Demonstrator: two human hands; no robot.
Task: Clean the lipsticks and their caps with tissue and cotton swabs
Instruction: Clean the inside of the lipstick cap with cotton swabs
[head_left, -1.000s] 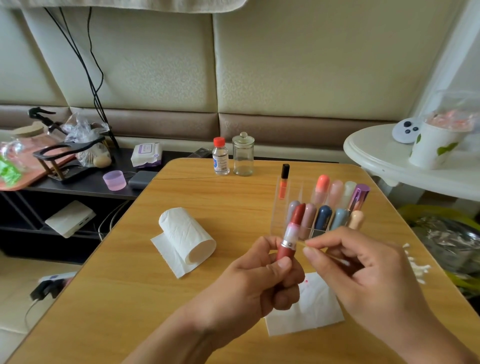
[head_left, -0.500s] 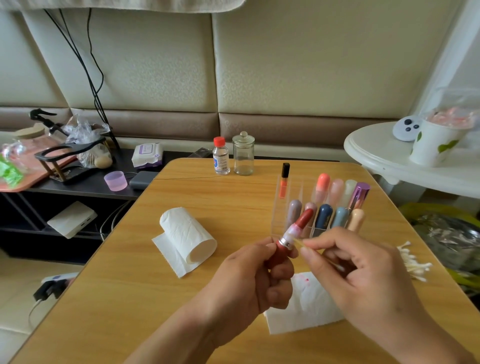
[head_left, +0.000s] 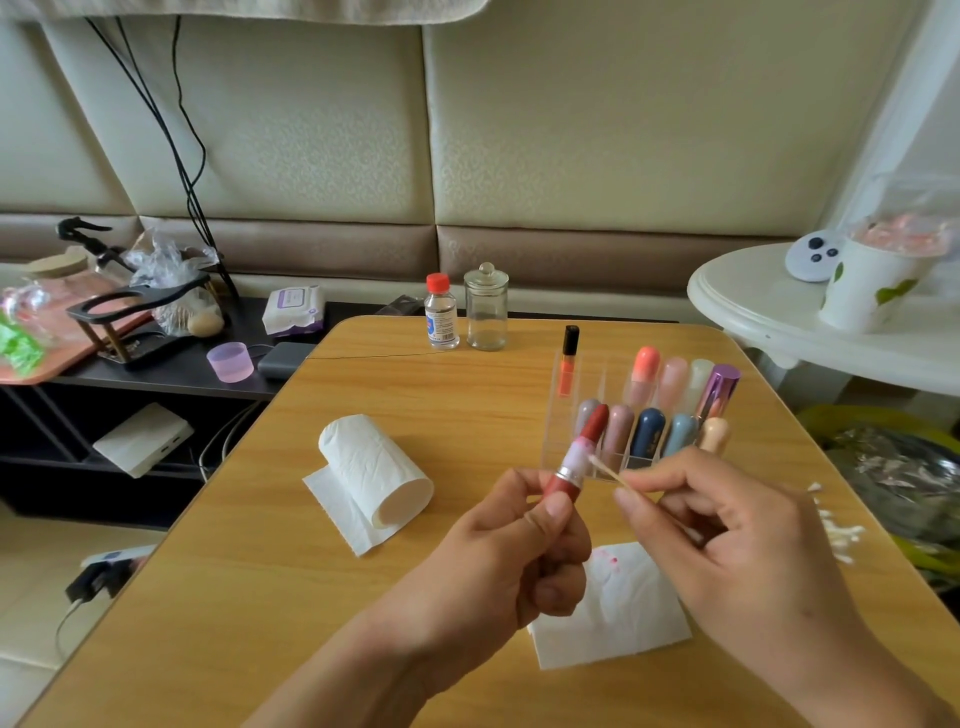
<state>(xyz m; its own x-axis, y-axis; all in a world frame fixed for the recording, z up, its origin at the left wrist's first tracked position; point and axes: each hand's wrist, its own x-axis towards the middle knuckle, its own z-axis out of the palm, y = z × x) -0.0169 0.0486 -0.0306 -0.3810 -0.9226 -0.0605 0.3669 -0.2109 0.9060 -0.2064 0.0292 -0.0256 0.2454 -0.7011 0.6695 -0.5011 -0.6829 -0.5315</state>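
Left hand (head_left: 511, 558) holds an uncapped lipstick (head_left: 579, 456); right hand (head_left: 737, 540) pinches a cotton swab (head_left: 609, 472) beside its collar. Pressing hard could gouge the bullet.

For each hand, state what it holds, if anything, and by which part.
The left hand grips the open lipstick by its red base. The right hand pinches a cotton swab along its stick, tip at the lipstick.

We look from one head-worn wide-angle camera, forward and down across the bench (head_left: 467, 395), close above both hands, facing the padded wall (head_left: 571, 130) beyond.
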